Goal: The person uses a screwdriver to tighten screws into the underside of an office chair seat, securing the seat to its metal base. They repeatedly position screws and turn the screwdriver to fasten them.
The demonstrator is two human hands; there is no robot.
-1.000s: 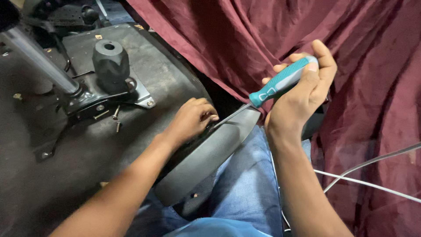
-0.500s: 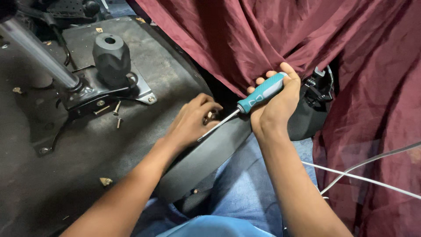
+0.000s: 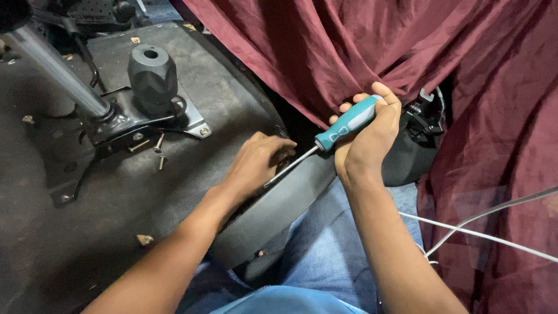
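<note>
We grip the teal screwdriver (image 3: pixel 349 122) in our closed right hand (image 3: pixel 366 145), its shaft slanting down-left to our left hand (image 3: pixel 256 166), fingers curled on the grey armrest (image 3: pixel 279 203).

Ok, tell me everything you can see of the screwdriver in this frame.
The screwdriver has a thick teal handle with white markings, probably plastic or rubber, and a thin bare metal shaft. It lies tilted, handle up to the right, shaft running down-left. The right hand wraps the handle in a full fist. The tip disappears beside the left hand, whose fingers sit where the shaft meets the curved grey plastic part across the person's lap, so the tip itself cannot be made out.
</note>
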